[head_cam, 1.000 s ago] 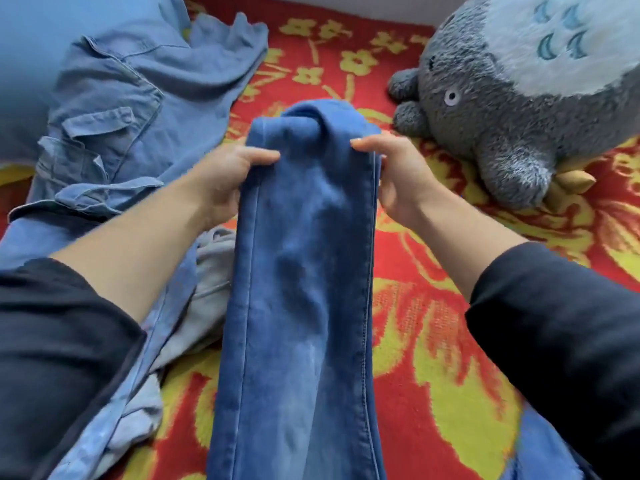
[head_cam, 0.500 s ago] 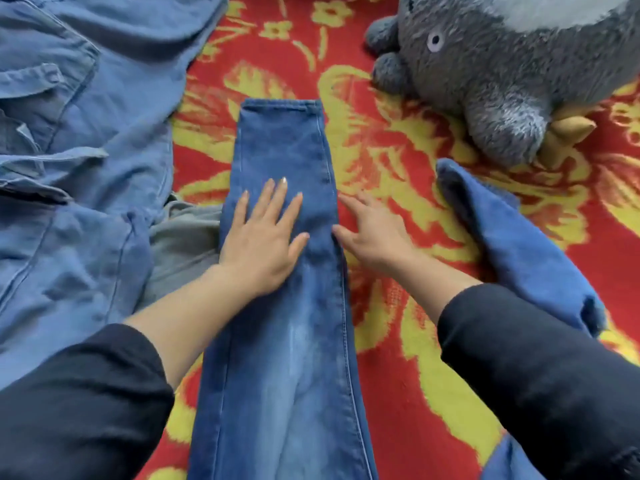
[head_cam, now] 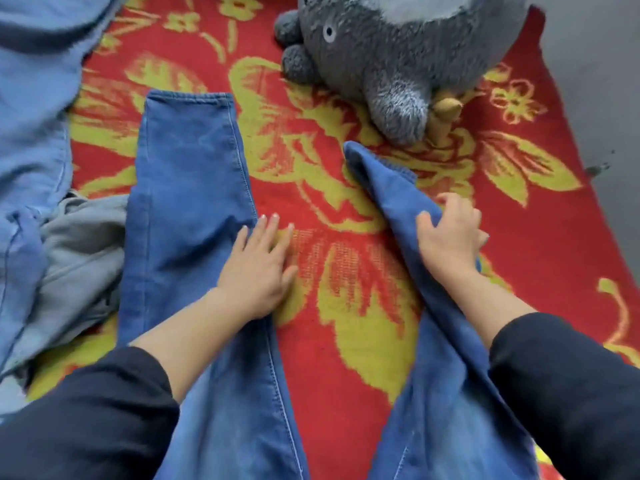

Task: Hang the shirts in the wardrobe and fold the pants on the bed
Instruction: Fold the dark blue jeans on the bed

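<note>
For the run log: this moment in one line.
jeans: spread on blanket | left hand: flat at one leg's edge | right hand: grips other leg

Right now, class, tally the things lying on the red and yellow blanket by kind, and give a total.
Pairs of jeans: 1
Light blue shirts: 1
Grey garments, kind unclear: 1
Plush toys: 1
Total: 4

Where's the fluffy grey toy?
The grey plush toy sits at the top of the head view, right of centre, on the red blanket, beyond the right jeans leg.
</note>
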{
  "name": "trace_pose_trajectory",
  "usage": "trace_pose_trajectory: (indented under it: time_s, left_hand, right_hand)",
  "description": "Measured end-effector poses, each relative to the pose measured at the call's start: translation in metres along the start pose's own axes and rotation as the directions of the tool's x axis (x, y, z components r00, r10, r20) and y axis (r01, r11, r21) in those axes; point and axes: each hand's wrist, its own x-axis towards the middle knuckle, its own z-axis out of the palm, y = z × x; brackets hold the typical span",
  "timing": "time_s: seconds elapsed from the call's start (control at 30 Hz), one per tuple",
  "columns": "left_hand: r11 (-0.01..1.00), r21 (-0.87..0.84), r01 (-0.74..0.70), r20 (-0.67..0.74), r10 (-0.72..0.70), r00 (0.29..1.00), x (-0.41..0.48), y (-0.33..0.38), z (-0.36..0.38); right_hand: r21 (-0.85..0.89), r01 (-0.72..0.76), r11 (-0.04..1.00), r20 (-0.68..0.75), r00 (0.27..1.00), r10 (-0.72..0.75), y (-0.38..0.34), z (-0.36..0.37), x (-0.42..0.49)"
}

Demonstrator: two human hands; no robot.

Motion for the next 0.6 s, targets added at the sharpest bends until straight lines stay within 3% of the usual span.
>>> trace_pose_trajectory:
  time_s: [0.07, 0.13, 0.23, 0.33, 0.37, 0.4, 0.43, 0.5, 0.53, 0.57, 0.6]
  left_hand:
    - [0.991, -0.087, -0.102, 0.099, 0.111, 0.989, -0.014, 0.053, 0.018]
    - [0.997, -0.067, -0.031, 0.162, 0.041, 0.986, -0.013, 0.088, 0.034]
    - [0.998, 0.019, 0.062, 0.103, -0.064, 0.993, -0.006, 0.100, 0.047]
    - [0.995, 0.010, 0.095, 0.109, -0.095, 0.989, -0.004, 0.101, 0.049]
    - [0.994, 0.009, 0.107, 0.124, -0.107, 0.987, -0.005, 0.103, 0.047]
    - [0.993, 0.010, 0.121, 0.143, -0.121, 0.982, -0.005, 0.104, 0.045]
    - [0.990, 0.009, 0.139, 0.170, -0.139, 0.976, -0.004, 0.106, 0.041]
    - [0.979, -0.018, 0.201, 0.239, -0.191, 0.952, 0.000, 0.111, 0.030]
    - [0.967, -0.059, 0.249, 0.271, -0.224, 0.936, 0.003, 0.115, 0.024]
    - [0.945, -0.120, 0.303, 0.286, -0.259, 0.922, 0.006, 0.121, 0.017]
    - [0.915, -0.201, 0.351, 0.275, -0.291, 0.917, 0.009, 0.128, 0.012]
  right_hand:
    - [0.018, -0.194, 0.981, 0.059, 0.980, 0.192, 0.040, -0.016, 0.014]
    - [0.100, -0.283, 0.954, 0.238, 0.938, 0.253, 0.062, -0.025, 0.023]
    - [0.196, -0.167, 0.966, 0.451, 0.890, 0.062, 0.065, -0.018, 0.030]
    - [0.329, 0.060, 0.942, 0.388, 0.901, -0.193, 0.052, -0.015, 0.025]
    - [0.479, 0.021, 0.878, 0.381, 0.896, -0.229, 0.048, -0.019, 0.024]
    - [0.664, -0.102, 0.741, 0.419, 0.871, -0.256, 0.044, -0.028, 0.024]
    - [0.800, -0.276, 0.532, 0.486, 0.819, -0.305, 0.042, -0.040, 0.027]
    - [0.815, -0.566, 0.127, 0.555, 0.698, -0.452, 0.051, -0.063, 0.037]
    - [0.777, -0.628, 0.032, 0.566, 0.676, -0.472, 0.060, -0.072, 0.041]
    - [0.766, -0.643, 0.026, 0.590, 0.686, -0.425, 0.072, -0.075, 0.044]
    - [0.767, -0.628, 0.127, 0.634, 0.713, -0.299, 0.087, -0.074, 0.042]
